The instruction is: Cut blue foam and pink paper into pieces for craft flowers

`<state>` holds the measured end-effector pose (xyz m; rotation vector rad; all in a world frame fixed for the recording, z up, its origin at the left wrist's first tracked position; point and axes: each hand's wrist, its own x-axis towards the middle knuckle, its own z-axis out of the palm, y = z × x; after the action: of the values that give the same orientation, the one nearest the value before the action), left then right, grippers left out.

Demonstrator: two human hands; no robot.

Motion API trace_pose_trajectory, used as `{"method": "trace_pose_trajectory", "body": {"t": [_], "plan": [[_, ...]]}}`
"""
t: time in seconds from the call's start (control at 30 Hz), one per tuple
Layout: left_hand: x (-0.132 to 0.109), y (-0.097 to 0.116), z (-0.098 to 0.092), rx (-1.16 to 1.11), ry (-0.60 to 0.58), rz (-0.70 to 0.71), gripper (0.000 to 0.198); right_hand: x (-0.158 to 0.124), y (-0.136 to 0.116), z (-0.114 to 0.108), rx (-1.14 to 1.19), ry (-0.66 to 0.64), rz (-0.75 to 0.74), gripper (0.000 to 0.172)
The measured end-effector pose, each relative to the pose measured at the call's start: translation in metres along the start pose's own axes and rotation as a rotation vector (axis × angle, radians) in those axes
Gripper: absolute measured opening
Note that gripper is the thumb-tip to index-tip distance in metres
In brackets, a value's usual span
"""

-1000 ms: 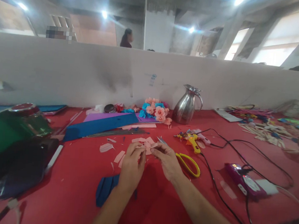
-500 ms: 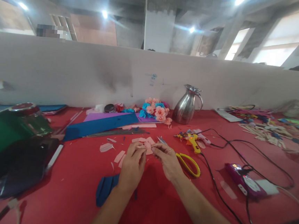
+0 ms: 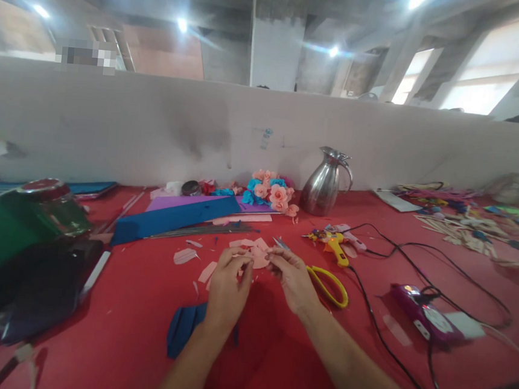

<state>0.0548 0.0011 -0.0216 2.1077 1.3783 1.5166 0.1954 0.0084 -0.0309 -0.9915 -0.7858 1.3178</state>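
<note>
My left hand is closed, thumb and fingers pinched at the edge of a pink paper piece. Opposite it, my right hand pinches at the other side of this piece; the fingertips partly cover the contact. More pink paper cuttings lie around and behind the hands, among them a rounded petal to the left. Scissors with yellow handles rest beside my right hand, their blades partly behind it. Folded dark blue paper lies by my left wrist.
Pink and blue paper flowers sit near the partition beside a steel jug. A yellow glue gun and its cables lie right, near a purple power strip. A glass jar and a dark bag are left.
My fingers have shifted slightly around the pink paper, and more of the piece shows between my hands. The things on the table have stayed in place.
</note>
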Motion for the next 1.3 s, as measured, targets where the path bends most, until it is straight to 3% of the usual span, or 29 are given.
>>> {"method": "trace_pose_trajectory", "body": {"t": [0.1, 0.3, 0.4, 0.5, 0.63, 0.7, 0.93, 1.13, 1.3], "plan": [[0.001, -0.001, 0.0, -0.071, 0.038, -0.099, 0.012, -0.001, 0.003, 0.002, -0.037, -0.006, 0.003, 0.016], [-0.001, -0.006, 0.007, -0.615, 0.039, -0.621, 0.019, -0.012, 0.009, 0.014, -0.041, -0.276, 0.024, 0.019], [-0.003, -0.006, 0.012, -0.745, 0.091, -0.762, 0.022, -0.014, 0.01, 0.017, -0.031, -0.314, 0.035, 0.02], [-0.002, -0.004, 0.011, -0.764, 0.09, -0.785, 0.021, -0.014, 0.009, 0.016, -0.05, -0.312, 0.073, 0.02], [0.003, -0.002, 0.003, -0.95, -0.089, -0.878, 0.021, -0.012, 0.007, 0.011, -0.033, -0.3, 0.112, 0.018], [0.005, -0.001, 0.0, -1.033, -0.124, -0.93, 0.02, -0.011, 0.005, 0.009, -0.018, -0.311, 0.119, 0.018], [0.006, -0.004, 0.0, -1.03, -0.145, -0.893, 0.018, -0.011, 0.0, 0.008, -0.053, -0.293, 0.098, 0.018], [0.004, -0.003, 0.003, -0.973, -0.102, -0.851, 0.019, -0.012, 0.001, 0.014, 0.007, -0.2, -0.022, 0.032], [0.003, -0.004, 0.004, -0.963, -0.122, -0.866, 0.019, -0.011, 0.006, 0.014, -0.04, -0.17, -0.064, 0.028]]}}
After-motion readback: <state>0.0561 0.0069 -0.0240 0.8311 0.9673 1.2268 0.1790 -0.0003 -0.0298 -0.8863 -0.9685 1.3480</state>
